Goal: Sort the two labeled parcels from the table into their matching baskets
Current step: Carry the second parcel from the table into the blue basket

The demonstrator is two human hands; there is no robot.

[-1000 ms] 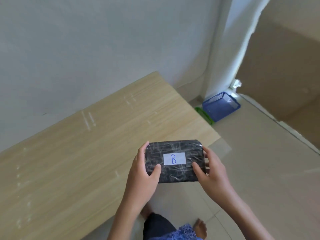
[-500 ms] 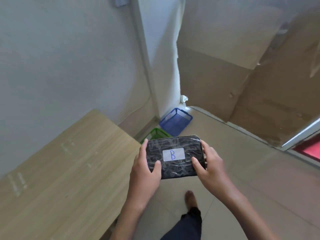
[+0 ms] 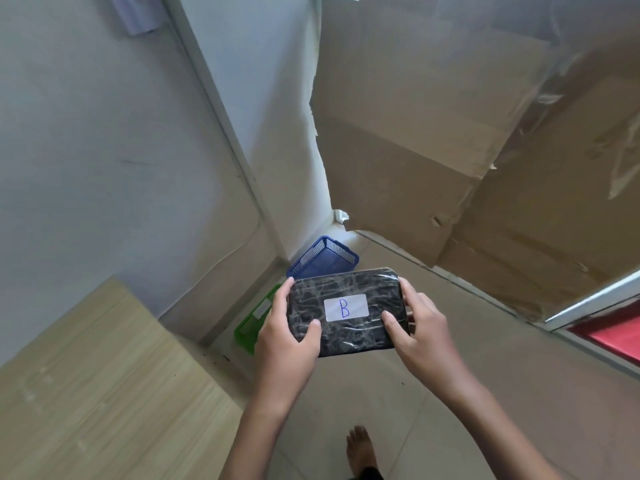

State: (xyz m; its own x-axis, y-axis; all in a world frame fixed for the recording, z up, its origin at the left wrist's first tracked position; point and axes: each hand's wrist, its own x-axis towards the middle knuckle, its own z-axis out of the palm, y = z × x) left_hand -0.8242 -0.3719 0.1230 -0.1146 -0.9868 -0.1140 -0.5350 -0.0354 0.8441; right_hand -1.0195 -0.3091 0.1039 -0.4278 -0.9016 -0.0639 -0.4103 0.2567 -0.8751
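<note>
Both hands clamp the parcel (image 3: 346,311) by its short ends — left hand (image 3: 289,336) and right hand (image 3: 420,329) each with a thumb on top, either side of the white B label (image 3: 345,307). Wrapped in glossy film, it looks slick and fairly stiff, probably light. It hangs above the floor; just beyond it sit the blue basket (image 3: 322,259) and green basket (image 3: 254,322).

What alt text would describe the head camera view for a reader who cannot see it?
Both hands, left hand and right hand, hold a black wrapped parcel labeled B above the floor. Beyond it, a blue basket and a green basket stand by the wall, beside a wooden table.
</note>
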